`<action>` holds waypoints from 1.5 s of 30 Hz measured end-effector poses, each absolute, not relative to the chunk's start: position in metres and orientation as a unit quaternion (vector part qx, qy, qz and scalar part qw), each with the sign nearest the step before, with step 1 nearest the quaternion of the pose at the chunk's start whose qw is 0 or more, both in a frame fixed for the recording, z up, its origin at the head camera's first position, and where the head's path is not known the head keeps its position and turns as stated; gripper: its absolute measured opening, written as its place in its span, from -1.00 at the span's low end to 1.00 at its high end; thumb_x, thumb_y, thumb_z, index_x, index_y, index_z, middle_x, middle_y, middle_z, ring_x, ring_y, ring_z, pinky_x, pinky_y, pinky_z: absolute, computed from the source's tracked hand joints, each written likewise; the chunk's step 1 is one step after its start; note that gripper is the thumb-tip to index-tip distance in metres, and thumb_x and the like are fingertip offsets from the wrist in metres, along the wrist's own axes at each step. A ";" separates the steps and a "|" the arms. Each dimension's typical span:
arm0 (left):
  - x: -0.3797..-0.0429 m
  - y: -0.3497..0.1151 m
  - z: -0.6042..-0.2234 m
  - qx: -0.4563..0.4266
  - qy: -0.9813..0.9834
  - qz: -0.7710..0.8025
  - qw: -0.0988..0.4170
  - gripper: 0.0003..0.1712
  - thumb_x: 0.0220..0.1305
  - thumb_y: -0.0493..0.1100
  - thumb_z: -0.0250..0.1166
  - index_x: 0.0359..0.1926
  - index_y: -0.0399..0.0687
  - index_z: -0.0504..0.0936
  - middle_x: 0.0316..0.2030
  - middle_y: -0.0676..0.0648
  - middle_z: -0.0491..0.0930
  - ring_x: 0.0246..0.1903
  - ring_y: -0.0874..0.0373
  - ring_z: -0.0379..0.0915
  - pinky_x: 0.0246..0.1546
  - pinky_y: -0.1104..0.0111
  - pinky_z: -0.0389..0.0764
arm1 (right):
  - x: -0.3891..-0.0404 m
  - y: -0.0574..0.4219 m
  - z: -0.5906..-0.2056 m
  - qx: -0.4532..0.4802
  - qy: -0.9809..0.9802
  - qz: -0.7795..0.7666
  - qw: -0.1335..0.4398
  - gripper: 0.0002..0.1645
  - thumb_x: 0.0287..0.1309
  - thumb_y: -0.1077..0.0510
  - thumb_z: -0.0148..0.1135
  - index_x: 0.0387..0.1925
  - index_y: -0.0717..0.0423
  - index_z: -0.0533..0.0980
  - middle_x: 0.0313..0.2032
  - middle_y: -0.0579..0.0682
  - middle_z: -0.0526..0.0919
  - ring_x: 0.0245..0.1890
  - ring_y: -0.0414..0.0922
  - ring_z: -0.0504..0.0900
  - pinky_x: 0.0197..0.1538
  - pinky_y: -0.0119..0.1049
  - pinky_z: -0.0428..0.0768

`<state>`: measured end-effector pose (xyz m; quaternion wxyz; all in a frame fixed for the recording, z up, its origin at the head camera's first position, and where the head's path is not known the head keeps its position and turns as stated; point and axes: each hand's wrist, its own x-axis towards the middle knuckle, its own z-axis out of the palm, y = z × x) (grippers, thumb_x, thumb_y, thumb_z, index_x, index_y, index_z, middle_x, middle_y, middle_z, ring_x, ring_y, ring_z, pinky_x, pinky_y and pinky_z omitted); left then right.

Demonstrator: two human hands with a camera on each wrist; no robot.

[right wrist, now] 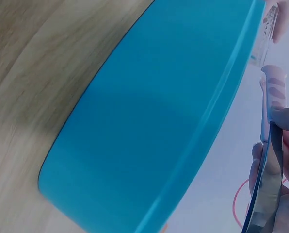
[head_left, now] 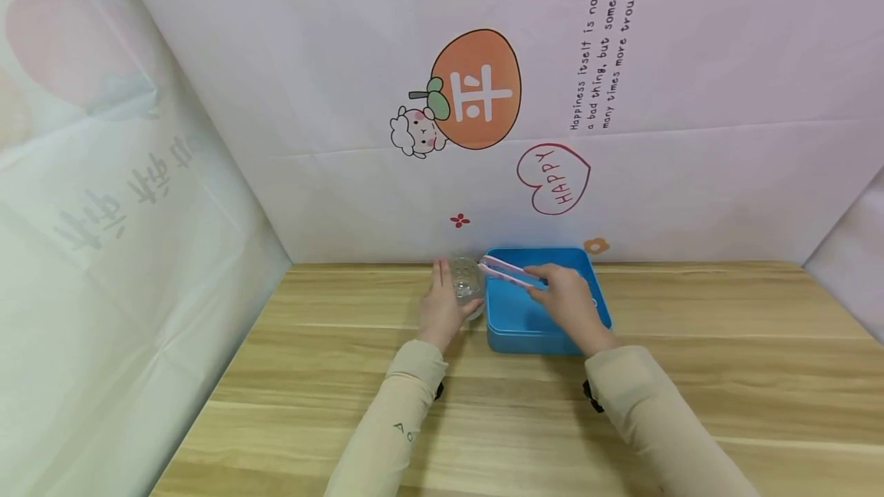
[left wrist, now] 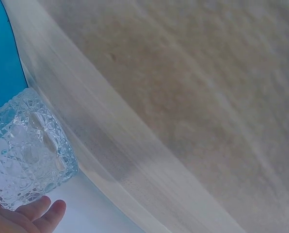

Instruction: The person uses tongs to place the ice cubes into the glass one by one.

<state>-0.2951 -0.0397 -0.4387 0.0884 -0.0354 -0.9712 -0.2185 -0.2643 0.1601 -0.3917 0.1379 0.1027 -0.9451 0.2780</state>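
A clear cut-glass cup stands at the left side of a blue box; its faceted pattern fills the lower left of the left wrist view. My left hand holds the cup, fingers along its left side and thumb at the near side. With my right hand I pinch a pair of tongs over the open box. Their pale pink ends are spread apart and point left, right by the cup's rim. In the right wrist view the tongs show a metal body with darker pink spots on the tips.
The wooden table runs back to a printed white wall cloth, close behind the cup and box. Another cloth borders the left side. The box's raised walls stand between the hands.
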 end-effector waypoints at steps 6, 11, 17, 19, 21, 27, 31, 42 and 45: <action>-0.296 -0.040 -0.440 -0.034 -0.972 -0.216 0.086 0.15 0.12 0.26 0.31 0.48 -0.23 -0.05 0.48 -0.23 0.01 -0.15 -0.04 0.58 -0.10 0.17 0.64 | -0.264 0.154 -0.389 0.105 -0.948 0.278 0.116 -0.59 0.11 0.23 0.32 0.04 0.17 0.60 -0.07 0.25 0.68 -0.33 -0.01 0.63 -0.50 -0.37 0.48; -0.297 -0.040 -0.440 -0.033 -0.972 -0.216 0.087 0.15 0.11 0.26 0.32 0.48 -0.23 -0.04 0.48 -0.22 0.02 -0.24 -0.02 0.57 -0.20 0.21 0.64 | -0.263 0.150 -0.390 0.110 -0.949 0.273 0.110 -0.59 0.10 0.23 0.33 0.04 0.16 0.60 -0.07 0.23 0.69 -0.26 0.03 0.63 -0.40 -0.30 0.56; -0.296 -0.040 -0.440 -0.033 -0.972 -0.218 0.086 0.16 0.10 0.26 0.33 0.48 -0.23 -0.05 0.48 -0.22 0.01 -0.18 -0.06 0.59 -0.20 0.20 0.64 | -0.263 0.146 -0.392 0.120 -0.949 0.266 0.115 -0.59 0.08 0.22 0.35 0.02 0.17 0.61 -0.08 0.22 0.70 -0.25 0.05 0.65 -0.41 -0.29 0.56; -0.296 -0.040 -0.440 -0.033 -0.971 -0.221 0.085 0.16 0.11 0.25 0.33 0.48 -0.23 -0.06 0.48 -0.22 0.01 -0.14 -0.07 0.59 -0.15 0.18 0.65 | -0.263 0.146 -0.393 0.120 -0.949 0.267 0.115 -0.59 0.08 0.22 0.35 0.02 0.17 0.61 -0.09 0.22 0.70 -0.28 0.02 0.64 -0.44 -0.33 0.52; -0.297 -0.040 -0.440 -0.034 -0.970 -0.224 0.086 0.16 0.11 0.25 0.33 0.48 -0.22 -0.06 0.48 -0.22 0.01 -0.14 -0.07 0.59 -0.13 0.18 0.65 | -0.263 0.145 -0.393 0.119 -0.949 0.269 0.113 -0.59 0.07 0.22 0.36 0.02 0.16 0.61 -0.10 0.22 0.70 -0.31 -0.01 0.62 -0.45 -0.36 0.47; -0.297 -0.041 -0.440 -0.037 -0.970 -0.221 0.097 0.16 0.10 0.24 0.35 0.48 -0.23 -0.04 0.47 -0.23 0.04 -0.28 -0.04 0.59 -0.23 0.20 0.65 | -0.264 0.145 -0.394 0.122 -0.949 0.270 0.111 -0.58 0.08 0.21 0.35 0.03 0.17 0.61 -0.10 0.22 0.70 -0.23 0.06 0.66 -0.39 -0.29 0.57; -0.296 -0.041 -0.439 -0.038 -0.969 -0.223 0.097 0.15 0.09 0.23 0.35 0.48 -0.24 -0.03 0.47 -0.23 0.03 -0.22 -0.06 0.60 -0.19 0.19 0.65 | -0.264 0.145 -0.395 0.123 -0.948 0.272 0.110 -0.58 0.08 0.21 0.35 0.03 0.17 0.60 -0.08 0.23 0.69 -0.20 0.09 0.67 -0.37 -0.26 0.60; -0.296 -0.041 -0.439 -0.046 -0.965 -0.234 0.111 0.13 0.08 0.20 0.37 0.46 -0.25 0.01 0.45 -0.25 0.08 -0.21 -0.06 0.61 -0.19 0.21 0.66 | -0.263 0.146 -0.395 0.122 -0.946 0.279 0.109 -0.55 0.07 0.21 0.36 0.05 0.17 0.59 -0.03 0.25 0.67 -0.11 0.13 0.67 -0.23 -0.12 0.69; -0.296 -0.041 -0.440 -0.046 -0.965 -0.234 0.112 0.13 0.08 0.20 0.38 0.46 -0.24 0.02 0.45 -0.25 0.08 -0.20 -0.06 0.61 -0.19 0.21 0.66 | -0.264 0.146 -0.396 0.119 -0.945 0.286 0.106 -0.54 0.07 0.22 0.36 0.06 0.17 0.59 0.00 0.25 0.66 -0.07 0.15 0.66 -0.16 -0.06 0.69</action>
